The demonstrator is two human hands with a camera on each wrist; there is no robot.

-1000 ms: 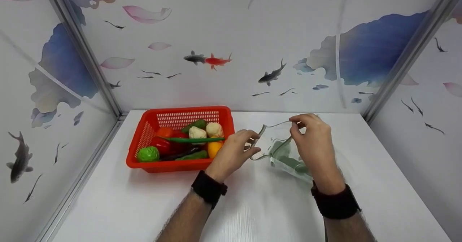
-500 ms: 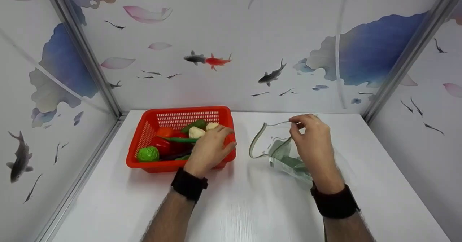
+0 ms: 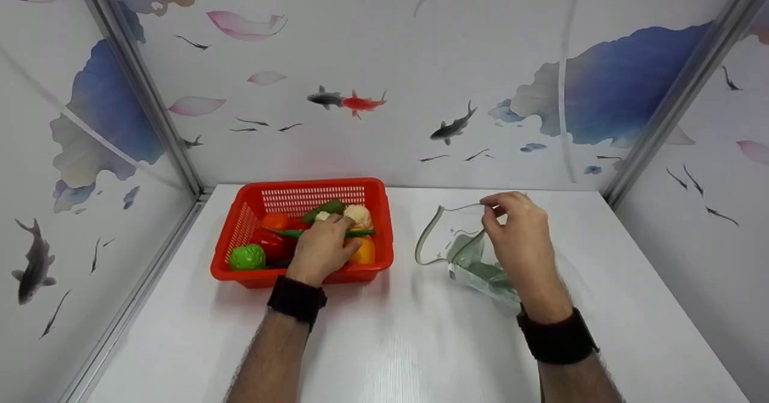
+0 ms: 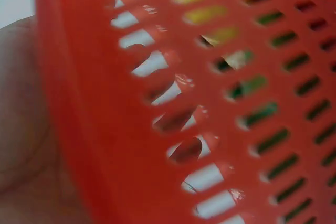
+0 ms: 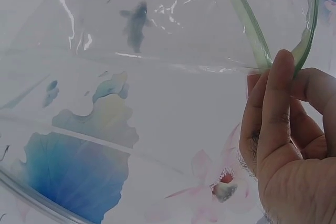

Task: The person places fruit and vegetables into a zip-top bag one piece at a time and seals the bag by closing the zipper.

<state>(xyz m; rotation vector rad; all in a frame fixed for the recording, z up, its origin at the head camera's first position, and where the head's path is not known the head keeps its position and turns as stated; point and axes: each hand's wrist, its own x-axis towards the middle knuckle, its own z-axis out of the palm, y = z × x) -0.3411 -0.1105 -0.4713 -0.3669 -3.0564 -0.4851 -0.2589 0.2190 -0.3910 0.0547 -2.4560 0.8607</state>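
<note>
My left hand (image 3: 321, 248) reaches over the near wall of a red slotted basket (image 3: 240, 274). Its fingers lie over the vegetables, across a long green pepper (image 3: 360, 232) and beside a yellow-orange one (image 3: 364, 251); what the fingertips touch is hidden. In the left wrist view, the basket wall (image 4: 105, 129) covers most of the hand. My right hand (image 3: 521, 244) pinches the rim of a clear zip bag (image 3: 429, 235) between thumb and fingers. The bag's mouth gapes toward the basket, and something green lies inside. The right wrist view shows the pinched green zip strip (image 5: 247, 19).
A green cabbage-like ball (image 3: 247, 257), a red pepper (image 3: 273, 244), an orange vegetable (image 3: 276, 220) and a cauliflower (image 3: 358, 215) lie in the basket. White table (image 3: 384, 343) surrounds basket and bag. Printed panels (image 3: 384, 42) stand at the back and sides.
My left hand has let go of the bag's rim and moved left, then down into the basket. The right hand keeps its pinch on the bag, nearly unmoved.
</note>
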